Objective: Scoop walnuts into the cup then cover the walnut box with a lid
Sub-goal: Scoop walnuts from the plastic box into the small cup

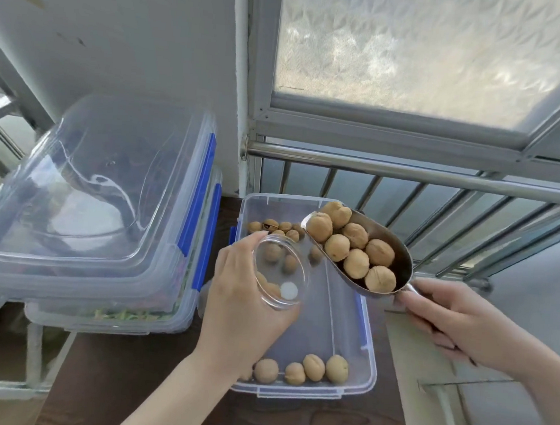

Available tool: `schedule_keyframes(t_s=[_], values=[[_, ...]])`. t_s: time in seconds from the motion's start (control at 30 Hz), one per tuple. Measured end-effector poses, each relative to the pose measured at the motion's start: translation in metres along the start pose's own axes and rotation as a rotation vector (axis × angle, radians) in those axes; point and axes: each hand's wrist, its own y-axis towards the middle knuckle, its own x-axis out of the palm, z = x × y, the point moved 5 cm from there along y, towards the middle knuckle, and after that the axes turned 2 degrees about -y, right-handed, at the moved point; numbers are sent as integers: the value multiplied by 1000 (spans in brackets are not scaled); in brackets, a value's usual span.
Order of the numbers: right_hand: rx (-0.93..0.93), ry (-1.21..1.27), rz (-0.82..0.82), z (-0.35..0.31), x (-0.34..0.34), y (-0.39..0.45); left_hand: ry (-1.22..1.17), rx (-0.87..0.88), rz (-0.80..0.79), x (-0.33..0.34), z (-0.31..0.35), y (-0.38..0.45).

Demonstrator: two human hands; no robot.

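Walnuts heaped the scoop gripped in the right hand, at three o'clock of the cup, which the left hand clasped tilted to catch them.

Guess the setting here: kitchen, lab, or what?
Likely a home balcony or window ledge: frosted window, metal railing, stacked storage boxes beside the walnut box on a dark wooden surface.

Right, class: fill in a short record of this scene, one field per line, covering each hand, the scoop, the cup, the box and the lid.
left hand: holds cup, tilted toward scoop
right hand: holds scoop handle
scoop: metal, loaded with walnuts, above box
cup: clear
box: open, few walnuts left
lid: clear, resting on stacked boxes at left
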Motion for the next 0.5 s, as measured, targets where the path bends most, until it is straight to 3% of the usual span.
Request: schedule_keyframes(t_s=[0.2, 0.5], values=[[79, -318, -270, -38, -13, -30, 78, 60, -33, 5, -5, -8], [159, -708, -322, -69, 7, -23, -23, 123, -89, 6, -12, -24]])
